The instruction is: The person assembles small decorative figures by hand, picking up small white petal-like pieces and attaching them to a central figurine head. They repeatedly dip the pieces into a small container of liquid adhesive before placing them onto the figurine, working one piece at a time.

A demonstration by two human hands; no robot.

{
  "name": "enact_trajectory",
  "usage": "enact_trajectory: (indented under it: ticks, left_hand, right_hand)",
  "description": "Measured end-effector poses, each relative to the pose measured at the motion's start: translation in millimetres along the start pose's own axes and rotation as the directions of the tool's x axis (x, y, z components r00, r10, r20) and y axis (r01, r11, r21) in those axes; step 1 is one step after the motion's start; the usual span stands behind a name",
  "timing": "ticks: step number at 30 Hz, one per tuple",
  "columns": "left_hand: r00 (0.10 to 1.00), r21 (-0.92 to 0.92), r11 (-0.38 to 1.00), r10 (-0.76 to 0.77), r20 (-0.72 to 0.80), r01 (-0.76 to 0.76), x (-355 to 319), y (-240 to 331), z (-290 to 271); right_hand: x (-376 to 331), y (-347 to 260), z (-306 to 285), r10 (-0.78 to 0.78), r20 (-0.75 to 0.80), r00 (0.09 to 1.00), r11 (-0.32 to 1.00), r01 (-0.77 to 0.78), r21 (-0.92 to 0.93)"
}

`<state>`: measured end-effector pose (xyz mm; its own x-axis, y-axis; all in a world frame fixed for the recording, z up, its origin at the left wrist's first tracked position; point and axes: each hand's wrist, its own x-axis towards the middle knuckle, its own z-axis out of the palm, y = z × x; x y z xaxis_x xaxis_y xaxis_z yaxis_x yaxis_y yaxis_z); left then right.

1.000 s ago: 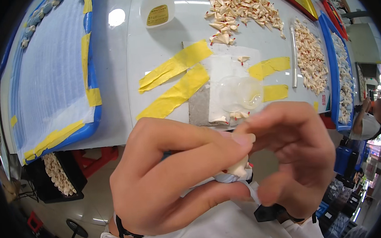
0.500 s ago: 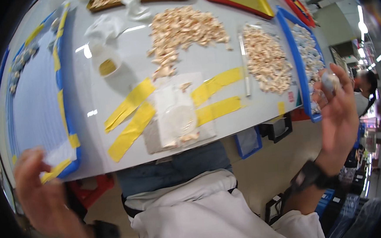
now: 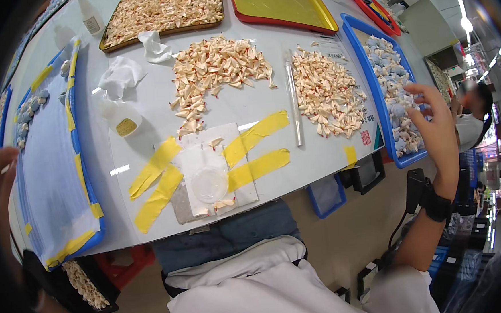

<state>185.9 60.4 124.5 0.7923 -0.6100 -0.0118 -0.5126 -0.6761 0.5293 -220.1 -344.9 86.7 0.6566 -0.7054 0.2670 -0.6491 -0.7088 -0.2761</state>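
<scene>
My right hand [image 3: 435, 123] is over the blue tray [image 3: 401, 161] on the right. Its fingers are spread, with no piece visible between them. Small pale blue and white figurines [image 3: 391, 70] lie piled in that tray, under and beside the fingertips. At the far left edge is my left hand [image 3: 3, 177], partly cut off by the dark rim. Its fingers look loosely bent and apart, with nothing visible in them. Beside it lies a long blue-rimmed tray [image 3: 85, 166] lined with pale blue sheet [image 3: 54, 185]. Several blue figurines [image 3: 29, 115] rest along its left side.
Cream cone-shaped pieces with red tips form two heaps [image 3: 216, 64] [image 3: 327, 94], parted by a clear tube [image 3: 294, 105]. Yellow tape [image 3: 260, 170] holds a white pad with a round clear dish [image 3: 209, 185]. Bottles, tissues [image 3: 122, 75] and a yellow tray [image 3: 281, 5] stand farther back.
A small pale piece was in my right hand's fingers earlier; now they are spread above the right tray. My left hand has moved left and up, away from the left tray's near corner.
</scene>
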Motion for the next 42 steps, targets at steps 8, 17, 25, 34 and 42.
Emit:
enact_trajectory:
  ticks: [8,17,25,34,42]
  left_hand:
    - [0.954,0.391,0.905,0.05,0.296,-0.169,63,3,80]
    - [0.825,0.191,0.806,0.525,0.208,-0.561,74,12,74]
    - [0.897,0.192,0.914,0.279,0.342,-0.357,83,13,74]
    - [0.964,-0.57,0.782,0.251,-0.085,-0.254,-28,39,53]
    - [0.945,-0.99,-0.036,0.305,0.12,0.137,-102,53,151]
  right_hand:
    - [40,-37,51,-0.052,0.328,0.943,0.995,0.02,0.101]
    - [41,-44,58,-0.021,0.212,0.977,0.985,-0.016,0.17]
    - [35,-51,51,0.068,0.154,0.986,0.89,-0.129,0.436]
    - [-11,-57,27,0.133,0.087,0.987,0.807,-0.159,0.569]
    - [-38,-118,41,-0.013,0.233,0.972,0.375,-0.211,0.903]
